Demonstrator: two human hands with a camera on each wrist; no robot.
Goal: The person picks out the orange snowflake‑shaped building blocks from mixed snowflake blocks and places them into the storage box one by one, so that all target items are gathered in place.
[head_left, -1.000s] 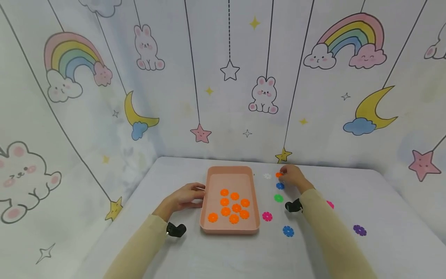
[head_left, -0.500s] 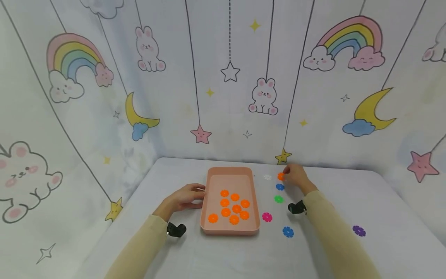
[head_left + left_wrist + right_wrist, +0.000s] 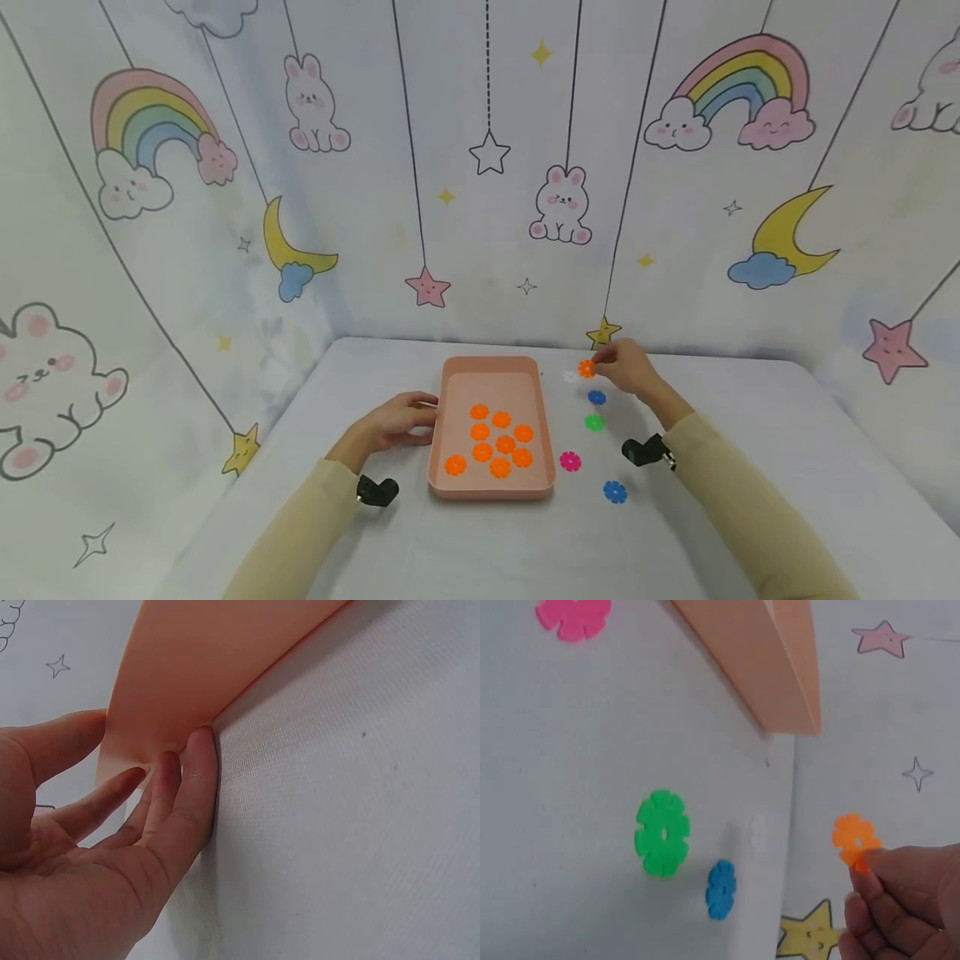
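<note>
A peach tray (image 3: 491, 494) lies on the white table, with several orange interlocking discs (image 3: 506, 445) in its lower part. In the head view, my left hand (image 3: 401, 421) rests against the tray's left side. The left wrist view shows the fingertips touching the tray's wall (image 3: 187, 660), fingers only loosely bent. Beyond the tray's far right corner, my right hand (image 3: 628, 367) pinches one orange interlocking disc (image 3: 855, 836) between thumb and fingers. The disc is raised above the table in the right wrist view.
Right of the tray lie a white disc (image 3: 572, 377), a small blue disc (image 3: 596, 397), a green disc (image 3: 595, 422), a pink disc (image 3: 570, 461) and another blue disc (image 3: 615, 492). A patterned cloth backdrop (image 3: 480, 233) rises behind the table's far edge.
My right hand has picked up the orange disc from the far right and moved it slightly left, toward the tray. The purple disc is now behind the right sleeve. My left hand stays put.
</note>
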